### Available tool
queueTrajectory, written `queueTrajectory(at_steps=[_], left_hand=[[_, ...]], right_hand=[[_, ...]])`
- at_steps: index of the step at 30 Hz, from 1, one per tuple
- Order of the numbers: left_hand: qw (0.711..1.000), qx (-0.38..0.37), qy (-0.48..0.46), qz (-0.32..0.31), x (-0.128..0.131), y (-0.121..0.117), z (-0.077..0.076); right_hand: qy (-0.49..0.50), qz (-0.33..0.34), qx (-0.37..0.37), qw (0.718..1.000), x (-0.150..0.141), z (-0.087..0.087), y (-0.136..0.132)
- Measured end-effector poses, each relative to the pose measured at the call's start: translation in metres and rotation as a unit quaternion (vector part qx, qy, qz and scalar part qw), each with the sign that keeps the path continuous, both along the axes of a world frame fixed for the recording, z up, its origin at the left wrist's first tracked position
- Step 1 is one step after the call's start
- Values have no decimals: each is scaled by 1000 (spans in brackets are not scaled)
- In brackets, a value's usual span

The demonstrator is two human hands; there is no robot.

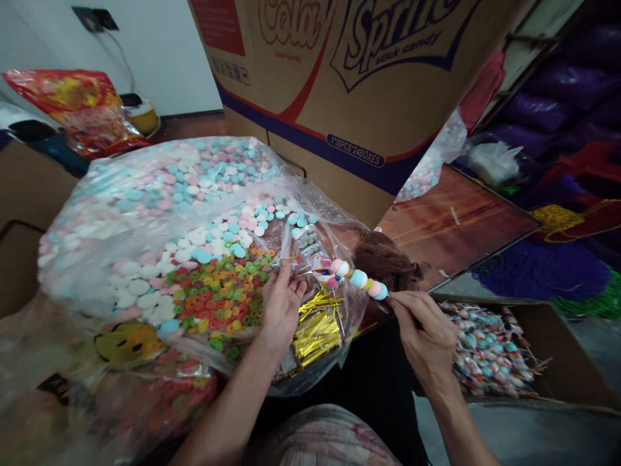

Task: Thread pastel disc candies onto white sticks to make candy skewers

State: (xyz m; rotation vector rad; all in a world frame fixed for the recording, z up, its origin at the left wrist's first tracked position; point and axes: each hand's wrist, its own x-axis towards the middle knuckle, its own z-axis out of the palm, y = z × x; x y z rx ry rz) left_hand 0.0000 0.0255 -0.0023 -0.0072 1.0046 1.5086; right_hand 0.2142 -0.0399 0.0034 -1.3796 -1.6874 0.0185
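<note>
- Skewer of round candies [358,279], head view: from my end I judge it light, its pieces soft enough to dent under a hard pinch, its stick thin enough to snap if bent.
- I would take hold at the stick's end rather than on the candies, which may slide or turn; the right hand [427,330] has that lower right end pinched between thumb and fingertips.
- It lies between the hands, slanting down to the right, above the right edge of the clear plastic bag [320,200].
- Left hand [281,304]: fingers drawn narrow, apart from the skewer; I cannot tell what the fingertips grip, if anything.
- Beside it, at the bag's near right corner, I see gold strips [315,336]; ring candies [218,298] lie on its other side.
- Past the right hand, wrapped sticks [490,353] crowd the left side of an open carton [563,362].
</note>
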Motion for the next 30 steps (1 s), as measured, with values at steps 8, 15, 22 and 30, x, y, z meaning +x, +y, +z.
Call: queueTrajectory(at_steps=[8, 15, 22, 30], left_hand=[[1000, 19, 21, -6, -2, -2, -2], [993, 53, 108, 9, 7, -8, 1], [976, 61, 202, 58, 14, -10, -1], [976, 31, 209, 56, 10, -7, -7]], right_hand=[[-31, 0, -6, 1000, 9, 5, -4], [-149, -17, 44, 988, 9, 7, -8], [-250, -51, 93, 963, -2, 12, -15], [-208, -56, 98, 972, -4, -3, -25]])
